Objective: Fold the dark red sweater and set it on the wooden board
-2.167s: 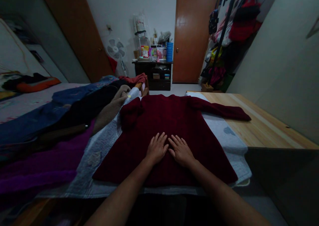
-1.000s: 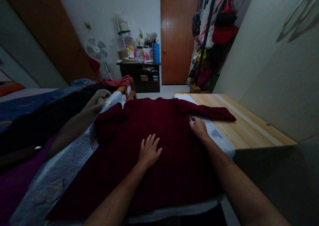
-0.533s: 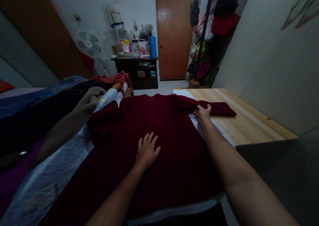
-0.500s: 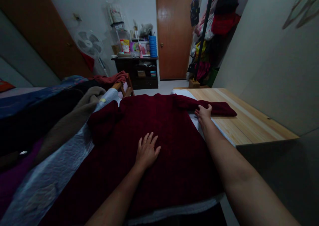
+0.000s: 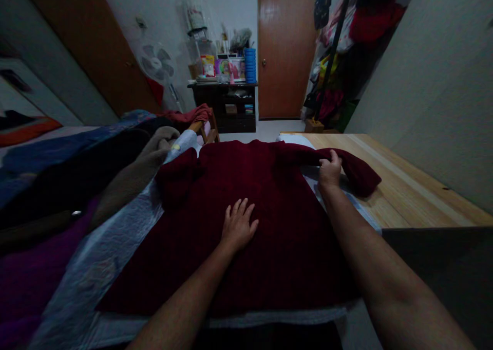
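A dark red long-sleeved garment (image 5: 265,268) lies spread out in front of me on a pale quilted cover. My left hand (image 5: 239,225) rests flat on its middle, fingers stretched out. My right hand (image 5: 330,169) is closed around the garment's right sleeve (image 5: 358,172), thumb on top, with the sleeve lifted a little where I grip it. The sleeve's end droops onto the wooden board at the right. On the left side, the other sleeve (image 5: 177,178) is bunched and folded over near the shoulder.
Piled clothes (image 5: 127,170) lie along the left on the quilted cover (image 5: 82,283). A wooden tabletop (image 5: 408,196) adjoins on the right, beside a pale panel. Further back are a fan (image 5: 157,62), a dark cabinet (image 5: 223,108), a brown door (image 5: 283,57) and hanging bags (image 5: 370,23).
My right hand has closed on the right sleeve and raised it slightly; the sleeve's end now bends downward. My left hand stays flat on the garment. The view has shifted a little.
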Action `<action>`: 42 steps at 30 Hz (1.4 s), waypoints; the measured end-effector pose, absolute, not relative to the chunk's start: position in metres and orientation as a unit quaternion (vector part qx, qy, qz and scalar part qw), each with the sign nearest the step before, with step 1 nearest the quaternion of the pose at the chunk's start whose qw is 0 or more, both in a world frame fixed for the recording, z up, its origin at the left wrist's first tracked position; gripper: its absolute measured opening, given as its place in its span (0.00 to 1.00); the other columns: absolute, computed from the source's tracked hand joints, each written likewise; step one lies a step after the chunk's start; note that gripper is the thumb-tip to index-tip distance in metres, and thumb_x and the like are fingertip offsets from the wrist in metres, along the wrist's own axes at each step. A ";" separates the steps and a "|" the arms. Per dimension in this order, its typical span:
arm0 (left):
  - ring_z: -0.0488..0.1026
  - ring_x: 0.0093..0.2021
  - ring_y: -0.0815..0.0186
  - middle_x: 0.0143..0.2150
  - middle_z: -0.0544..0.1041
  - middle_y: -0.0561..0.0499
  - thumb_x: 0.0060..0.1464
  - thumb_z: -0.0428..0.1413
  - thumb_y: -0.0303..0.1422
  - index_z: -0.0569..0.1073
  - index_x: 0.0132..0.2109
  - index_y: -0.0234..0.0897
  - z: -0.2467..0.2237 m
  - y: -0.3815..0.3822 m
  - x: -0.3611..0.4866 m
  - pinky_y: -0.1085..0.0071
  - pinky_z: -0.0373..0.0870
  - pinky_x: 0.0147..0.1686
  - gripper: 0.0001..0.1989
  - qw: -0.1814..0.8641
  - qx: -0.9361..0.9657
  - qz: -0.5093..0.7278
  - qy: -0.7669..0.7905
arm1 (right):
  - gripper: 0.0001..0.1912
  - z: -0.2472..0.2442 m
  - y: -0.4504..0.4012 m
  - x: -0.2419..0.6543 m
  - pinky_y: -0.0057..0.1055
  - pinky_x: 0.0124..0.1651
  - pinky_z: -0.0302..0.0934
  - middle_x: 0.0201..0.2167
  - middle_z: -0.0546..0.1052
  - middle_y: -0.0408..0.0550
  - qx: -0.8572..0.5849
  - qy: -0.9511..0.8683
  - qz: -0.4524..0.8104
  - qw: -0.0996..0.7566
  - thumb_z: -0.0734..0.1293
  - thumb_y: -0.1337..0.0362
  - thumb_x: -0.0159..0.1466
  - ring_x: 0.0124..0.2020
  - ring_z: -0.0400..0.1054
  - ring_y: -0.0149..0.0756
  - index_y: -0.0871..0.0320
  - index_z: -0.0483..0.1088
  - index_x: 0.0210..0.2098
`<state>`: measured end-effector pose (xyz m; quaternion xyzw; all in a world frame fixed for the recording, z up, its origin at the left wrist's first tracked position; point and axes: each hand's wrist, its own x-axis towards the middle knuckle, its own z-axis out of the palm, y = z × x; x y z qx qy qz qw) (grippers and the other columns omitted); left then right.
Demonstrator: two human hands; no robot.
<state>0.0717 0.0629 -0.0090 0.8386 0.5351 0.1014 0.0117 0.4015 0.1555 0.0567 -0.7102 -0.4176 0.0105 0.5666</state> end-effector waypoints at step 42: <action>0.43 0.69 0.51 0.69 0.52 0.41 0.47 0.60 0.32 0.40 0.69 0.39 0.064 0.117 0.161 0.50 0.46 0.63 0.49 0.071 0.882 0.195 0.422 | 0.18 0.064 -0.018 0.317 0.36 0.51 0.56 0.47 0.70 0.57 -0.783 -0.593 -0.056 0.179 0.63 0.65 0.62 0.49 0.63 0.44 0.63 0.65 0.52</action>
